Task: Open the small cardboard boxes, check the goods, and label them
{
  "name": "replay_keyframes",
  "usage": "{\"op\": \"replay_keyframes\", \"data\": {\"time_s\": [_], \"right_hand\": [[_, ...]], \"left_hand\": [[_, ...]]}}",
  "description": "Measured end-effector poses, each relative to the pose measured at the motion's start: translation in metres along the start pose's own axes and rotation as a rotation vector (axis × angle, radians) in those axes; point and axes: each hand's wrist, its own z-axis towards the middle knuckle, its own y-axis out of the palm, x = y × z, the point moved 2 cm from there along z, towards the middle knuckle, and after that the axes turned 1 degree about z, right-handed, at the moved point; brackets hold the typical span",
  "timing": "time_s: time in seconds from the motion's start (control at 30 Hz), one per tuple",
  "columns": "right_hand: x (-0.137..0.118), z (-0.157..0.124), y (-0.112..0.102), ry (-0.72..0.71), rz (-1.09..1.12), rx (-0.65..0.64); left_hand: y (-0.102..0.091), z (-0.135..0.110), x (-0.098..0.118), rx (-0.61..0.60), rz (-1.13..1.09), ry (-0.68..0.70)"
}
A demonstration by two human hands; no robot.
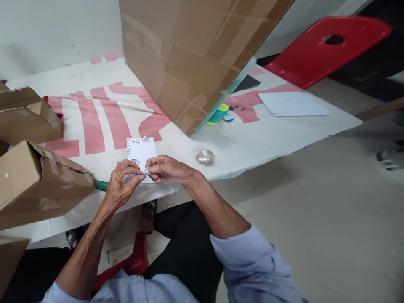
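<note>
A white square card [143, 148] lies near the table's front edge, with several small silvery outlined pieces [129, 147] along its top and left edges. Above its lower part my left hand [122, 183] and my right hand [167, 169] meet, thumbs and fingers pinched close together. Between their fingertips is a tiny pale, shiny piece [146, 171], too small to name. Part of the card's lower side is hidden by the hands. To the right of my right hand sits a clear-wrapped round brownish bundle [205, 157].
Open cardboard boxes [47, 185] crowd the left, by a green object [101, 185]. A huge carton [186, 54] stands behind the card. Further right are a green-yellow roll [218, 114], a white board [293, 104] and a red chair [328, 50]. A person's arm [381, 108] shows at far right.
</note>
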Motion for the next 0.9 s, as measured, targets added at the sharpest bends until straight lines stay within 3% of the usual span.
{"op": "replay_keyframes", "data": {"time_s": [0.3,0.5,0.6,0.9], "right_hand": [[-0.004,0.000,0.005,-0.107,-0.126,0.094],[-0.009,-0.003,-0.005,-0.199,-0.228,0.313],[-0.008,-0.004,-0.010,-0.198,-0.382,0.342],[0.007,0.004,-0.018,-0.140,-0.527,0.367]], "left_hand": [[-0.004,-0.006,-0.006,0.024,0.067,-0.023],[-0.009,-0.013,-0.021,0.038,0.189,-0.097],[-0.010,-0.013,-0.026,0.021,0.308,-0.111],[0.019,-0.006,-0.016,-0.074,0.463,-0.093]]}}
